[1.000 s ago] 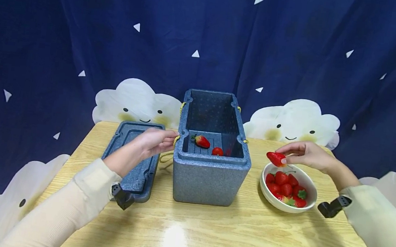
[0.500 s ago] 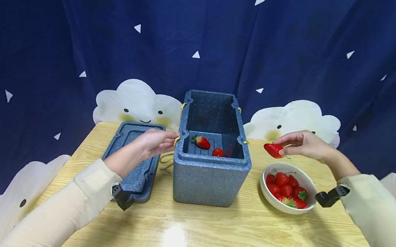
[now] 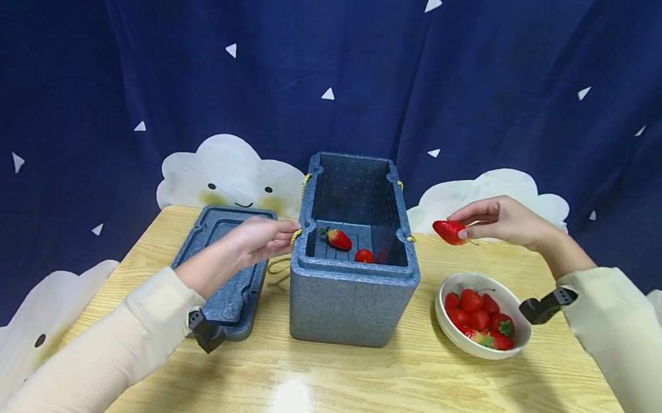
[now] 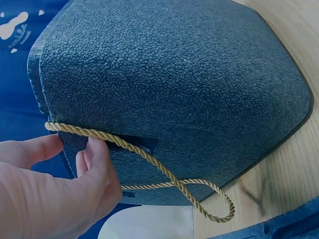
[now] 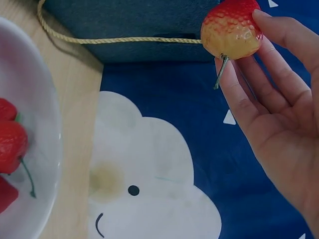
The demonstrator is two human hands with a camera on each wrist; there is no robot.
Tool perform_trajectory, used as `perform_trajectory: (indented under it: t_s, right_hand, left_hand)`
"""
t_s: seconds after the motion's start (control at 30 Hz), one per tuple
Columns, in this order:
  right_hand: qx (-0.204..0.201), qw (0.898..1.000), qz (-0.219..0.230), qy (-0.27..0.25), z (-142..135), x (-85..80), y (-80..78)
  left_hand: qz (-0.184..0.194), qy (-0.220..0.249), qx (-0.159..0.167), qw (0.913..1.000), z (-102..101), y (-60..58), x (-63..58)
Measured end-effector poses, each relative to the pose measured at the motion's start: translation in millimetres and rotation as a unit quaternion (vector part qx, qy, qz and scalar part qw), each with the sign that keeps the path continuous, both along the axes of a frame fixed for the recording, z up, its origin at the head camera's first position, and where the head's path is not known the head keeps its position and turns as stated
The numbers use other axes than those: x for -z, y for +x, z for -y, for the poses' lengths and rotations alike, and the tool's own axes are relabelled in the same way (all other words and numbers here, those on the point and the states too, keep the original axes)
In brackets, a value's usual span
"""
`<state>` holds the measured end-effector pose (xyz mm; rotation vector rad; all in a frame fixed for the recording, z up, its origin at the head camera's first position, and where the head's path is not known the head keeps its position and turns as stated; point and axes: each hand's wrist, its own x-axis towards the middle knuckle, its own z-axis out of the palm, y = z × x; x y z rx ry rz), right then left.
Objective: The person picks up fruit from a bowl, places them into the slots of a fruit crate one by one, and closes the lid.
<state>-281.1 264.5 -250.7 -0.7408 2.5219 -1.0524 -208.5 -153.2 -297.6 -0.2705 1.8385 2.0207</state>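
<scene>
My right hand (image 3: pixel 500 219) pinches a red strawberry (image 3: pixel 449 232) in the air, above and behind the white bowl (image 3: pixel 525 331). Its pale yellow end and green stem face the camera in the right wrist view. Several more strawberries (image 3: pixel 478 319) fill the bowl. At the centre stands a blue-grey foam box (image 3: pixel 347 311) without its lid; a strawberry (image 3: pixel 338 239) and another round red fruit (image 3: pixel 364 255) lie on its floor. With fingertips at the box's left side near the rim, my left hand (image 3: pixel 262 236) touches it beside the gold rope (image 4: pixel 149 158).
The box's lid (image 3: pixel 226 303) lies on the wooden table (image 3: pixel 349 394) to the left, partly under my left forearm. A loop of rope hangs between lid and box. Behind the table hangs a dark blue curtain (image 3: pixel 287 43) with white clouds.
My right hand has lifted the strawberry up from over the bowl and carried it a little to the left. The left hand stays at the box's side.
</scene>
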Motion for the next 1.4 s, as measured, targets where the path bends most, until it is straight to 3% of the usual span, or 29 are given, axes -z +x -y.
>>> perform_trajectory:
  t_s: [0.2, 0.73, 1.4]
  right_hand:
    - [0.012, 1.000, -0.006, 0.007, 8.8, -7.4, -2.2]
    - [-0.006, 0.999, -0.047, 0.020, 25.5, -22.5, -11.4]
    - [-0.022, 0.999, -0.041, 0.010, 62.9, -39.1, -21.7]
  left_hand:
    - [0.000, 0.000, 0.004, 1.0000, 0.3, 0.4, 0.2]
    - [0.004, 0.001, 0.003, 1.0000, 0.1, 1.4, -1.2]
    - [0.005, 0.003, 0.002, 1.0000, -0.9, 2.0, -1.4]
